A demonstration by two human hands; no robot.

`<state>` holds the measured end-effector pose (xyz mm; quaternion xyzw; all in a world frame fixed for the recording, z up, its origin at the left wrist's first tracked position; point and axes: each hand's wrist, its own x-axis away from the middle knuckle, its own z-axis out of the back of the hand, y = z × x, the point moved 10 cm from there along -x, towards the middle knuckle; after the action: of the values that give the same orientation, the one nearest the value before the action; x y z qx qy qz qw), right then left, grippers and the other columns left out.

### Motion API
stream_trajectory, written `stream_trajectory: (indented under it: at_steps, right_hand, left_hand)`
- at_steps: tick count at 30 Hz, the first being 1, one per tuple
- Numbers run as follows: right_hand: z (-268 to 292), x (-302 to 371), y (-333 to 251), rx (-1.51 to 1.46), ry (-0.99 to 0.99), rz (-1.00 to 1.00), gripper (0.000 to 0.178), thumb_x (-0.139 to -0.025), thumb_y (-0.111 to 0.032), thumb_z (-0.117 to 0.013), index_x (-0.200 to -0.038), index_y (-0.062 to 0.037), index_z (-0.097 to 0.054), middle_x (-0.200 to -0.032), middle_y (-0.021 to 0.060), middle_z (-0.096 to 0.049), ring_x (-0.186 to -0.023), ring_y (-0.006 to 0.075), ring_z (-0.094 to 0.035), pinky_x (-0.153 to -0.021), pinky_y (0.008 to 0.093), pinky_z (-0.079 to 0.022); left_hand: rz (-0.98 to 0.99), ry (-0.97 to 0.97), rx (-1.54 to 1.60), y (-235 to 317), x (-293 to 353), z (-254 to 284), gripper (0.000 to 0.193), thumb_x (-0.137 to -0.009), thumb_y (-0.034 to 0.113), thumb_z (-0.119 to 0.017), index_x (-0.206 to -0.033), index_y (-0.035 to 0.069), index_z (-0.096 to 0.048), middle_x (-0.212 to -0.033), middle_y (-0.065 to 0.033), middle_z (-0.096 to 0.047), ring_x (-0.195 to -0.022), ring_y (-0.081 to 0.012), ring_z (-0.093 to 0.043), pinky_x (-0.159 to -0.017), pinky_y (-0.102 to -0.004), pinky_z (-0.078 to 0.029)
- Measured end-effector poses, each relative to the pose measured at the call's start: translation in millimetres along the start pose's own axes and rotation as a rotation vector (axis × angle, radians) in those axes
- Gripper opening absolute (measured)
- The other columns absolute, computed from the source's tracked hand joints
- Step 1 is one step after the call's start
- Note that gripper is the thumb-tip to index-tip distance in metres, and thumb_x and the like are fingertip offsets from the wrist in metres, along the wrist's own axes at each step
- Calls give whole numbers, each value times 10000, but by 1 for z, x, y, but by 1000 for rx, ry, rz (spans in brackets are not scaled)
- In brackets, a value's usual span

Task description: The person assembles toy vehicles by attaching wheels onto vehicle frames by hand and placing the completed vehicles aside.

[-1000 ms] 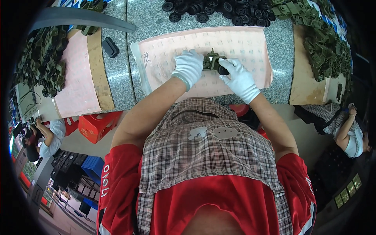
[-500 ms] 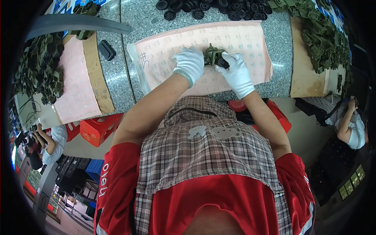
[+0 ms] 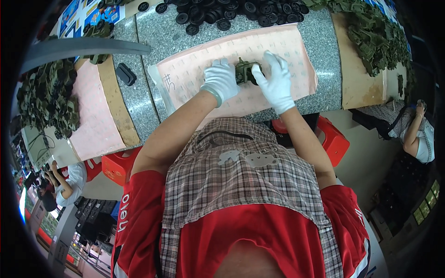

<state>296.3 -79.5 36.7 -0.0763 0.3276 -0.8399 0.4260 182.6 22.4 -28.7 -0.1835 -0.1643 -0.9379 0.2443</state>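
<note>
A small olive-green toy vehicle (image 3: 243, 72) with black on its right side is over the pink sheet (image 3: 194, 69). My left hand (image 3: 220, 81), in a white glove, has its fingers closed on the toy's left end. On the other side, my white-gloved right hand (image 3: 277, 84) is open. Its thumb reaches the toy's right side, while the fingers stretch up and away from it. Whether the thumb presses on the toy or only lies in front of it, I cannot tell. The toy's left end is hidden by my left hand.
Black toy wheels (image 3: 222, 14) are heaped at the far edge of the speckled table (image 3: 324, 69). Olive-green parts lie piled at the left (image 3: 48, 88) and right (image 3: 378, 44). A black block (image 3: 125, 74) sits left of the sheet, below a grey curved bar (image 3: 88, 47). Other people work at both sides.
My right hand's fingers have let go of the toy's right side and spread upward. My left hand still holds the toy. The whole view has shifted and turned slightly.
</note>
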Motion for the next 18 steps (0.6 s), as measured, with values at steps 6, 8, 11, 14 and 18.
stream_trajectory:
  at_steps: [6, 8, 11, 14, 18]
  right_hand:
    - [-72, -14, -25, 282, -123, 396, 406, -1016, -378, -535, -1245, -85, -697, -1288, 142, -693, -1176, 339, -661, -1142, 504, -396]
    - [-82, -18, -9, 340, -195, 272, 414, -1022, -384, -515, -1256, -98, -702, -1308, 132, -690, -1180, 319, -666, -1178, 524, -340]
    - [-82, -19, -2, 384, -67, 115, 432, -1025, -409, -504, -1264, -109, -703, -1336, 130, -676, -1185, 320, -660, -1169, 520, -343]
    - [-76, -22, 25, 282, -54, -243, 446, -1017, -439, -507, -1279, -130, -694, -1348, 151, -665, -1216, 332, -637, -1127, 533, -387]
    - [-67, -12, 43, 315, 58, -478, 423, -1023, -382, -510, -1320, -122, -663, -1347, 192, -649, -1236, 381, -616, -1140, 513, -393]
  left_hand:
    - [-50, -80, 158, 0, -19, -21, 511, -827, 343, -736, -1155, -45, -678, -1092, -264, -705, -980, -398, -728, -840, -470, -595]
    - [-53, -98, 205, -1, -19, -24, 588, -822, 344, -737, -1197, -84, -589, -1030, -309, -704, -956, -441, -718, -851, -497, -580]
    - [-30, 24, 321, -9, -18, -23, 512, -827, 308, -739, -1183, -32, -597, -1044, -295, -709, -957, -444, -718, -826, -522, -582]
    - [-36, 15, 298, -8, -20, -28, 513, -828, 306, -747, -1206, -7, -600, -1053, -288, -711, -955, -441, -720, -824, -532, -583]
    - [-44, -25, 307, -7, -24, -31, 546, -860, 355, -711, -1242, -17, -592, -1074, -289, -704, -946, -450, -721, -828, -533, -586]
